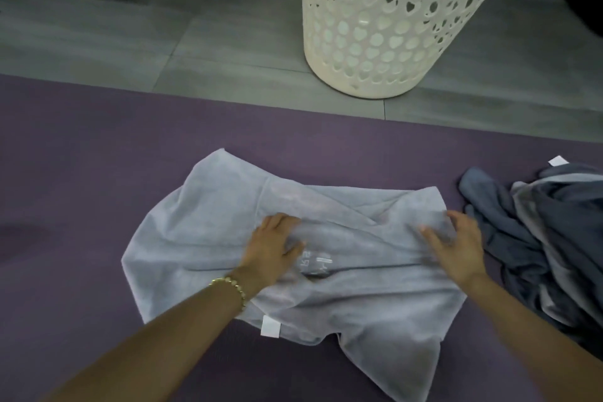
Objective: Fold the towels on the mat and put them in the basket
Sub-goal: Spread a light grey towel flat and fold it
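Observation:
A light grey towel [202,238] lies crumpled on the purple mat [81,157], with a white tag [270,326] at its near edge. My left hand [272,248], with a bead bracelet on its wrist, grips a fold near the towel's middle, its fingertips tucked into the cloth. My right hand [453,248] pinches bunched cloth between thumb and fingers near the towel's right edge. The white perforated basket [391,26] stands on the floor just beyond the mat's far edge. What it holds is hidden.
A heap of dark grey and lighter grey towels [548,238] lies on the mat at the right, close to my right hand. Grey floor tiles [163,36] stretch beyond the mat.

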